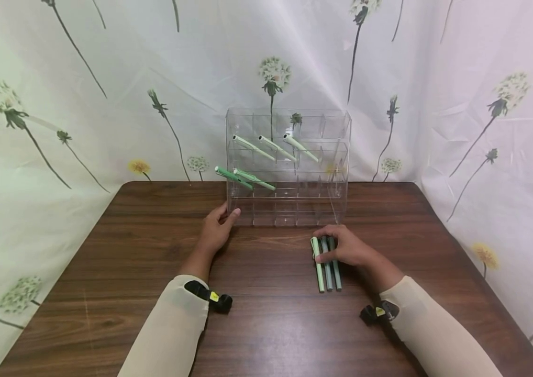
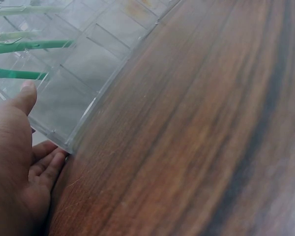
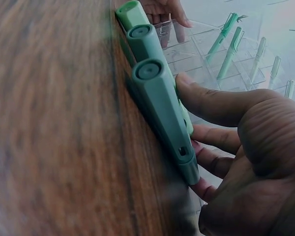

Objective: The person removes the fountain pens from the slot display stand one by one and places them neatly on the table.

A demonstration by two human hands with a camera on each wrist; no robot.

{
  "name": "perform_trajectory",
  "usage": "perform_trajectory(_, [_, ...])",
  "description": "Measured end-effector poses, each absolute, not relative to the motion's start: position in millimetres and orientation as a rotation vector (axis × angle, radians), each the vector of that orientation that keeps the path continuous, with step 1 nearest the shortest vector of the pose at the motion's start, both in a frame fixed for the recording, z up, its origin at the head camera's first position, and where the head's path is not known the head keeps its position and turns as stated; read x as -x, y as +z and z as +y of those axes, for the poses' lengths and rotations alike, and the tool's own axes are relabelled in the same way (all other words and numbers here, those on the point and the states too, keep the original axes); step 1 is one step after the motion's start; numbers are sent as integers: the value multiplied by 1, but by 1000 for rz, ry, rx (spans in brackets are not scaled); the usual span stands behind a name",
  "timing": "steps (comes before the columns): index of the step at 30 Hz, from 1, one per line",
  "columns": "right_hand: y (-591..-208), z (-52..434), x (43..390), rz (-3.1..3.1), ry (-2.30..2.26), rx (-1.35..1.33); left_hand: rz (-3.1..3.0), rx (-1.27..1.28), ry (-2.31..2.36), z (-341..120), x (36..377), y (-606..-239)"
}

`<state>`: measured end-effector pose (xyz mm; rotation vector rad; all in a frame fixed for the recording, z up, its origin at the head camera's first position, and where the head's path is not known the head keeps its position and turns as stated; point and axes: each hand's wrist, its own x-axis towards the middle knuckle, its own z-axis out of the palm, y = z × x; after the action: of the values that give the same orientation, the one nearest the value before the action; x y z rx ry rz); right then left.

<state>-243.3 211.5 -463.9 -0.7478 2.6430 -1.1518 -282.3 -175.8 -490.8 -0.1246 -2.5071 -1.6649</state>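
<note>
A clear acrylic pen rack with tiers of compartments stands at the back of the table. My left hand grips its lower left corner, thumb in front and the other fingers around the edge. Three pens lie side by side in front of the rack's right end: a light green pen, a grey-blue pen and a dark grey-green pen. Over them, my right hand pinches the light green pen near its capped end, thumb on its side. In the right wrist view the dark pen partly covers that grip.
Leaning in the rack are a dark green pen and a mid-green pen lower down, with three pale green pens, one a pale pen, higher up. Behind the wooden table hangs a dandelion-print cloth.
</note>
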Motion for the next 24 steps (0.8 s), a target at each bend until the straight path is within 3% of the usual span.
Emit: perform_trajectory(24, [-465, 213, 246, 2622, -1163, 773, -2540, 74, -1616, -174, 283, -490])
